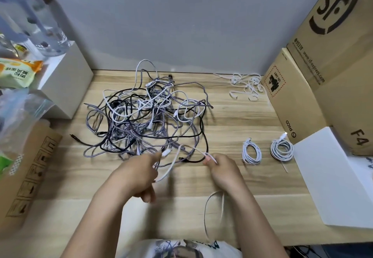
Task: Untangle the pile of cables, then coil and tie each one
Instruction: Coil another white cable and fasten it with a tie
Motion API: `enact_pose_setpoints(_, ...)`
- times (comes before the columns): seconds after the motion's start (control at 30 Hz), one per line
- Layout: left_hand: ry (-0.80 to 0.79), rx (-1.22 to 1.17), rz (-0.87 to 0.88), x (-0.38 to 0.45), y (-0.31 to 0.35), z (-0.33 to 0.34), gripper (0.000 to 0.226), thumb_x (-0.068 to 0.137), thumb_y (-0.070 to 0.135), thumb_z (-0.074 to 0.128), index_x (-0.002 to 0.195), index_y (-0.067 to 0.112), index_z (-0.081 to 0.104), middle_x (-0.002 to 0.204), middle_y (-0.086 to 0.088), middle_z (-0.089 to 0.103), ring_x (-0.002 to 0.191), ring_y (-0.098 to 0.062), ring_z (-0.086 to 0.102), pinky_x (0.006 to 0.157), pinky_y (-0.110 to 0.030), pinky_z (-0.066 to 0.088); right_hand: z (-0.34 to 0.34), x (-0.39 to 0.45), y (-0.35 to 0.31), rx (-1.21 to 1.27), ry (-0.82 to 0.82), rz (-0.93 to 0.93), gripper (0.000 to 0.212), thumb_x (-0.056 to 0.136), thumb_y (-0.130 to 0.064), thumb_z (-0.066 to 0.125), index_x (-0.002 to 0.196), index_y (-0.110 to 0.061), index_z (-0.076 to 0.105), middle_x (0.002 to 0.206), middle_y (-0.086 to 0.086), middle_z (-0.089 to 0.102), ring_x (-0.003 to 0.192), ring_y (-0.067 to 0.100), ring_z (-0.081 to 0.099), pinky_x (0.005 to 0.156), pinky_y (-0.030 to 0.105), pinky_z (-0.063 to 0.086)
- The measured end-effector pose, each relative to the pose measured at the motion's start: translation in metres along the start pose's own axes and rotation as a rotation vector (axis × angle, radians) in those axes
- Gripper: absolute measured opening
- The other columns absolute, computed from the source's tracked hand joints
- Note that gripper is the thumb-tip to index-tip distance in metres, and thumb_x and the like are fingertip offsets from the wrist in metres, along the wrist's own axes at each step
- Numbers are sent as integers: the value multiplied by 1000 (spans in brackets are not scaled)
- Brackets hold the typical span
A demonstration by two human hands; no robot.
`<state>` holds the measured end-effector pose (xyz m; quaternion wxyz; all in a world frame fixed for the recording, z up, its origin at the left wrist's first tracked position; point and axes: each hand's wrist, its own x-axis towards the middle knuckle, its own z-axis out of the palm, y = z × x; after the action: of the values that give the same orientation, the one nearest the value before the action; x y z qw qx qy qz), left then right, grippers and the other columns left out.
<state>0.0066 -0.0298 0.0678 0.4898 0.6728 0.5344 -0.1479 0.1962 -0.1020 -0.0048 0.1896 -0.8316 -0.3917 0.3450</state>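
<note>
Cables (147,116) lie in a dense tangle across the middle of the table (232,120), braided grey, black and white strands knotted together. Two white coils (251,152) and (281,148) lie finished toward the right edge, just beside a white box (331,177). A heap of loose white ties (247,85) waits near the far right corner. At the near edge, the left hand (139,175) pinches the plug end of a white cable (171,165), while the right hand (224,169) grips the same cable further along, its fingers curled round it; a slack loop hangs below toward the person. Judging by this, the work is early: two cables are done, one is being drawn free, and most of the pile remains.
</note>
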Motion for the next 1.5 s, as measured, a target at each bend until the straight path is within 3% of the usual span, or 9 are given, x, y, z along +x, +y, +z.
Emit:
enact_pose_setpoints(0.17, -33, -373, 281, -22, 28, -5, 73, 92, -5, 32, 135, 53, 28, 46, -8, 60, 28, -12, 43, 34, -17, 31, 13, 2, 6, -178, -112, -39, 25, 93, -35, 51, 104, -15, 62, 108, 10, 63, 106, 30, 56, 78, 31, 42)
enact_pose_setpoints(0.37, -15, -482, 260, -14, 31, 4, 49, 93, -4, 31, 140, 10, 36, 42, -7, 58, 27, -11, 43, 34, -17, 30, 4, -6, -10, 37, 33, -397, 91, 67, -45, 73, 145, -32, 28, 139, -7, 38, 129, 13, 35, 106, 36, 30)
enact_pose_setpoints(0.57, -16, -620, 320, -13, 31, 3, 26, 99, 7, 37, 121, 6, 50, 44, -7, 58, 31, -10, 46, 36, -16, 32, -15, -30, -35, 294, 1, -720, 14, 69, -34, 72, 80, -26, 68, 74, -22, 61, 75, 0, 59, 69, 16, 43)
enact_pose_setpoints(0.77, 35, -592, 435, -11, 27, 3, 26, 85, 28, 53, 95, 6, 62, 50, 0, 58, 41, -9, 49, 47, -18, 37, -26, -40, -40, 363, 9, -728, 14, 84, -34, 62, 81, -22, 69, 63, -19, 61, 59, 3, 54, 58, 22, 42)
enact_pose_setpoints(0.87, 196, -450, 499, -3, 20, 5, 8, 83, 31, 67, 81, 23, 66, 55, 5, 55, 51, -4, 48, 52, -21, 35, -33, -42, -42, 374, 63, -712, 20, 84, -47, 52, 88, -32, 64, 71, -6, 66, 65, 12, 60, 63, 37, 48)
enact_pose_setpoints(1.0, 436, -102, 525, 6, 14, 9, 23, 75, 62, 56, 58, 50, 65, 82, 2, 45, 85, -6, 43, 70, -23, 31, -34, -46, -46, 474, 106, -708, 18, 84, -43, 55, 72, -33, 65, 66, -12, 65, 62, 6, 57, 61, 27, 46)
enact_pose_setpoints(1.17, 21, -719, 807, -8, 27, 10, 29, 83, 41, 61, 58, 25, 62, 67, 7, 52, 63, -3, 50, 60, -14, 41, -38, -46, -50, 717, 80, -562, 21, 89, -30, 51, 72, -25, 60, 54, -18, 56, 49, -3, 44, 52, 9, 31)
enact_pose_setpoints(1.33, -874, -1572, 787, -9, 35, 2, 34, 101, 31, 36, 86, 6, 55, 59, 3, 33, 50, -8, 24, 49, -20, 27, -22, -55, -61, 526, -241, -535, 29, 88, -40, 42, 62, -36, 53, 45, -13, 40, 47, 0, 32, 48, 16, 28)
enact_pose_setpoints(1.5, -813, -1640, 739, -8, 29, -9, 44, 104, 26, 29, 133, -4, 42, 65, -1, 31, 56, -11, 26, 54, -24, 23, -20, -62, -65, 266, -202, -588, 33, 91, -41, 43, 72, -15, 50, 49, -13, 41, 53, 6, 33, 54, 27, 31)
